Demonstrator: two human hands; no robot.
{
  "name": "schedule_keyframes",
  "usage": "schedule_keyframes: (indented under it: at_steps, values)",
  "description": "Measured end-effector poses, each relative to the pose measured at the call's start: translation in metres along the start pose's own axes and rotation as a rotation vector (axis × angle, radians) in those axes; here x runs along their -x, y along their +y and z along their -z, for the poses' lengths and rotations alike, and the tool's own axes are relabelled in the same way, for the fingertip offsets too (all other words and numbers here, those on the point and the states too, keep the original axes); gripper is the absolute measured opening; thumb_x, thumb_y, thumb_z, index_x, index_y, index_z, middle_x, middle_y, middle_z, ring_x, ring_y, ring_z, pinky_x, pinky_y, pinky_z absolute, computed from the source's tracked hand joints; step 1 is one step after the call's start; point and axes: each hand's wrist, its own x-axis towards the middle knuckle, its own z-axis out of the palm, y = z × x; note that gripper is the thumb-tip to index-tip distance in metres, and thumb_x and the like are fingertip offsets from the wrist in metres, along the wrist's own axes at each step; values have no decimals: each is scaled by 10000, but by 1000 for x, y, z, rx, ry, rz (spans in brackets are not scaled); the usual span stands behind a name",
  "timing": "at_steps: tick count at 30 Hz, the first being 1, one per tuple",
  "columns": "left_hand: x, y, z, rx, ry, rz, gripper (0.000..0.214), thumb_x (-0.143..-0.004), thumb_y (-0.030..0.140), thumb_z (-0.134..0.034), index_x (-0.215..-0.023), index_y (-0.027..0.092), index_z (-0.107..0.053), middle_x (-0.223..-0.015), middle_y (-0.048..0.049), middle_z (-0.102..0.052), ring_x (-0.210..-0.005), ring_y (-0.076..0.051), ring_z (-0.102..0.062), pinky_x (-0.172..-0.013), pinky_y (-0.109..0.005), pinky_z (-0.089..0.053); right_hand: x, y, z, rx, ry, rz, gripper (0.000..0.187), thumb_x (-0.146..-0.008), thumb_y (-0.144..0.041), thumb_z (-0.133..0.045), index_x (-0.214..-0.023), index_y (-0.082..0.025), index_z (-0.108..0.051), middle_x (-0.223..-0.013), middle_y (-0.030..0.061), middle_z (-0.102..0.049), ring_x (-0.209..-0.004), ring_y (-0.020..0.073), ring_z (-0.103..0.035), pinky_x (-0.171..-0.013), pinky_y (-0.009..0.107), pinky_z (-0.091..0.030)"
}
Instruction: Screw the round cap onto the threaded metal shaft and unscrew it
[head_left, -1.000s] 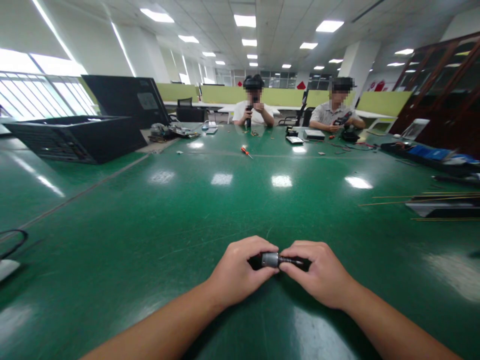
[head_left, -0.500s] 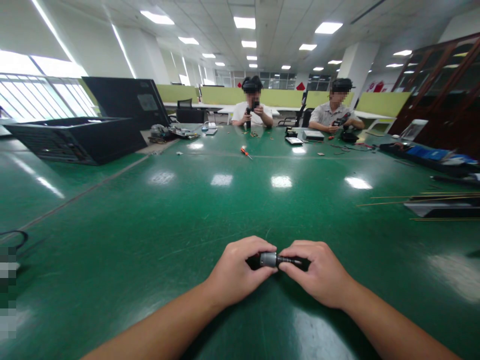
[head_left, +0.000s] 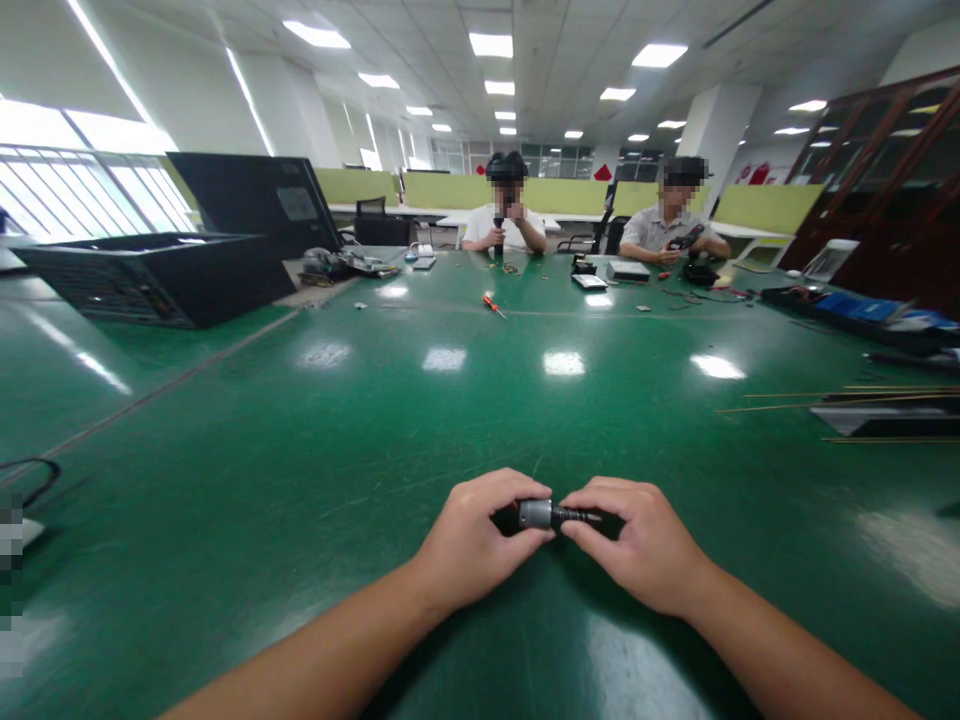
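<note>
A small grey metal cylinder with a dark ribbed shaft (head_left: 570, 516) lies level between my hands, just above or on the green table; I cannot tell which. My left hand (head_left: 484, 540) is closed around the cylinder end, thumb below and forefinger above. My right hand (head_left: 637, 545) has its thumb and forefinger curled around the shaft, close to where it meets the cylinder. The shaft's thin tip points right, into the hollow of my right hand. The cylinder's left end is partly hidden in my left hand.
An orange screwdriver (head_left: 493, 307) lies further off on the green table (head_left: 375, 420). At left stands an opened black computer case (head_left: 150, 280). Thin brass-coloured rods (head_left: 780, 408) and a black tray (head_left: 832, 312) are at right. Two people sit across, handling dark tools.
My right thumb and forefinger have shifted slightly right along the shaft. My left hand and the cylinder are almost still. Across the table, one person's hand has risen a little.
</note>
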Motion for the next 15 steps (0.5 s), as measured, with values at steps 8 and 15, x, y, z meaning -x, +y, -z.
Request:
schedule_keyframes:
  at_steps: [8,15]
  values:
    - [-1,0,1,-14,6,-3,281,-726,122,-770,-984,209,-698,-921,-19,-717,-841,-151,-667,-776,-250,-513,-1,0,0,5,33,-20,95,-813,-199,-674,-878,-236,-732,-776,-4,-701,-701,153,-633,-653,269,-439]
    - [-2,2,2,-15,0,5,269,-734,129,-758,-984,208,-699,-925,-28,-718,-842,-161,-670,-778,-267,-520,-1,0,0,5,32,-20,105,-811,-204,-659,-881,-229,-733,-778,12,-704,-698,166,-634,-649,277,-447]
